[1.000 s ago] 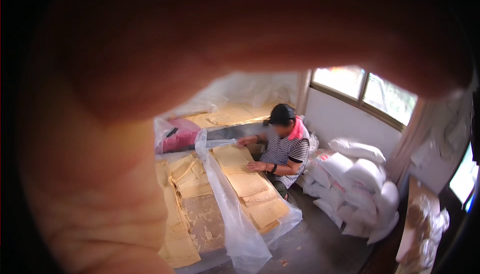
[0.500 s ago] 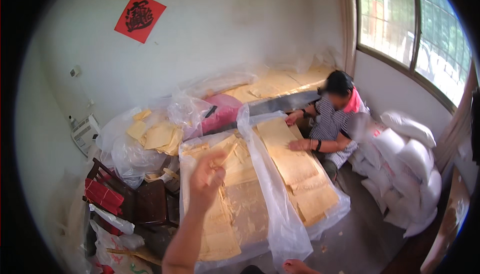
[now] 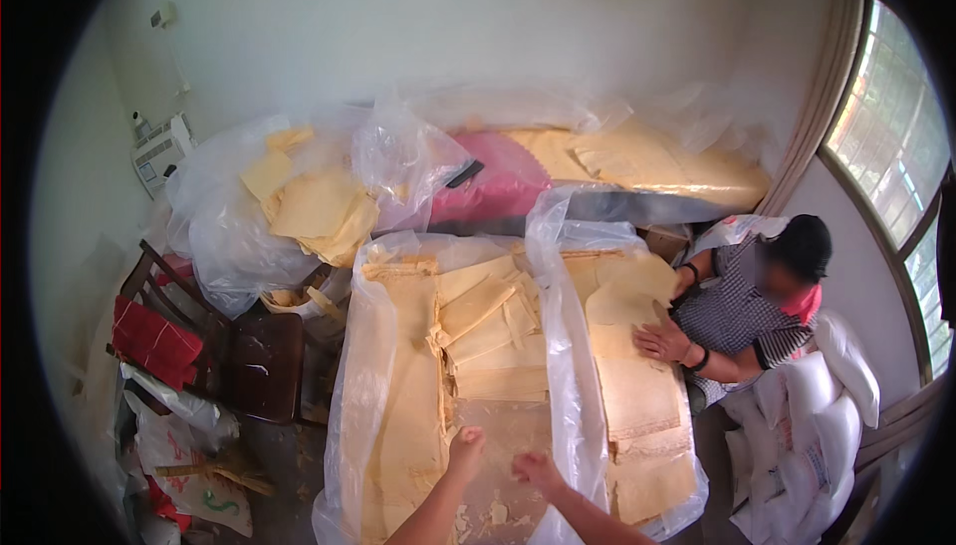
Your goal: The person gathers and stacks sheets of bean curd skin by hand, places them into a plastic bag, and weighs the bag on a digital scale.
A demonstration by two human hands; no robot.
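Note:
My left hand (image 3: 465, 447) is closed, fingers curled in, above a bare brownish patch (image 3: 503, 420) of the low work surface. Nothing shows in it. Close by on the right, my right hand (image 3: 538, 471) has its fingers curled too, also with nothing visible in them. Left of them lies a long stack of thin, yellow-beige sheets (image 3: 406, 406). Beyond my hands are folded and torn sheets (image 3: 488, 311) in a loose pile. Clear plastic sheeting (image 3: 570, 376) runs lengthwise beside my right hand, dividing this side from another sheet stack (image 3: 637, 396). Flakes lie near my wrists.
A co-worker (image 3: 742, 311) at the right rests a hand (image 3: 662, 342) on the right stack. White sacks (image 3: 812, 425) pile behind them. A dark wooden chair (image 3: 261, 366) stands left. Plastic-covered sheets (image 3: 677, 161) and a pink bundle (image 3: 493, 178) line the wall.
The view has shifted downward and right. My left hand has come down from above the loose sheets and closed; my right hand has come into view beside it.

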